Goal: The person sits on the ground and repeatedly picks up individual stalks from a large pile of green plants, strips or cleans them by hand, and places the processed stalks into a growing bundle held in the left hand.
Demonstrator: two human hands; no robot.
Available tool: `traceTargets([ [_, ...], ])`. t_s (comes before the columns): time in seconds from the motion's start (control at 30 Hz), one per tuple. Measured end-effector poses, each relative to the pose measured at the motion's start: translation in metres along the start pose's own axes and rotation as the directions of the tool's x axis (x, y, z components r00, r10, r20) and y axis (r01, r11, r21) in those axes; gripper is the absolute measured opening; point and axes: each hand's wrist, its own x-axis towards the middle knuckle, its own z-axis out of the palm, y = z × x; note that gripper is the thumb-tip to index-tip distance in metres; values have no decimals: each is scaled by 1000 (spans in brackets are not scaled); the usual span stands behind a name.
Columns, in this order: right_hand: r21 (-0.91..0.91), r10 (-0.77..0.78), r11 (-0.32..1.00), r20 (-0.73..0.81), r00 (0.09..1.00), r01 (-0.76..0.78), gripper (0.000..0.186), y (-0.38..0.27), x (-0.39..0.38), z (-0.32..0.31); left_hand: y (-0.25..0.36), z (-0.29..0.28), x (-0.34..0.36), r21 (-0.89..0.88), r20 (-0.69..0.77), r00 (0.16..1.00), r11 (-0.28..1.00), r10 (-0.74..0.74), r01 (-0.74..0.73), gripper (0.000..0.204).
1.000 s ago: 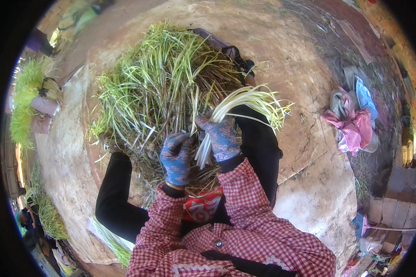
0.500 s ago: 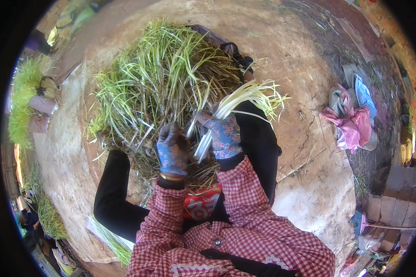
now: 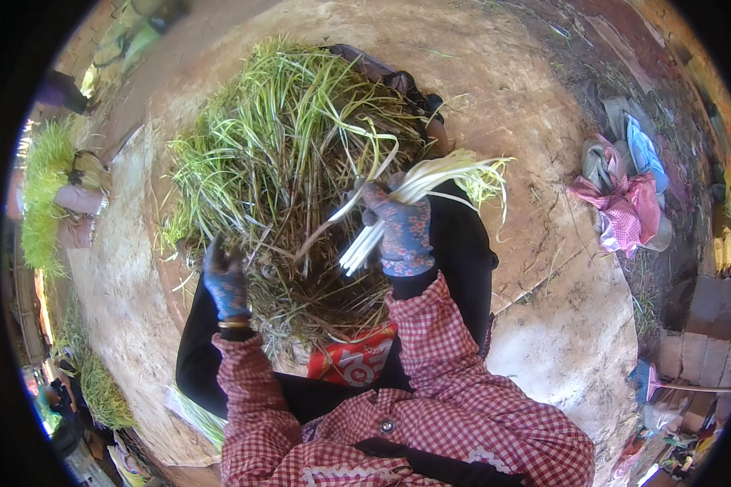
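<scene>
My right hand (image 3: 402, 227), in a blue flowered glove, is closed around a bundle of pale shoots (image 3: 439, 174). Their white stems stick out below the fist and yellow-green leaves fan out to the right. One more shoot (image 3: 341, 213), brownish at its lower end, is pinched at the thumb side of that hand. My left hand (image 3: 225, 280), gloved alike, hovers over the lower left edge of a big heap of shoots (image 3: 276, 146). Its dark fingertips are apart and nothing shows in them. Dry, dirty stalks (image 3: 309, 300) lie between my knees.
A red packet (image 3: 353, 357) lies in front of my lap. Crumpled cloths (image 3: 625, 195) rest on the floor sheet's (image 3: 536, 349) right side. More green bundles (image 3: 45, 195) stand at the far left, others (image 3: 199, 418) by my left leg. A pink-handled tool (image 3: 690, 388) is at lower right.
My left hand has moved left and down, away from the right hand. The right hand keeps the bundle, with the single shoot now tilted across its thumb side.
</scene>
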Motion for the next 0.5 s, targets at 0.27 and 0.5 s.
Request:
traceTargets([
  [0.27, -281, 32, 959, -45, 998, -44, 26, -2, -4, 7, 110, 116, -69, -138, 351, 933, 990, 76, -28, 14],
  [0.5, -308, -8, 951, 50, 999, 23, 28, 13, -2, 5, 103, 122, -68, -32, 208, 952, 974, 225, -223, 15],
])
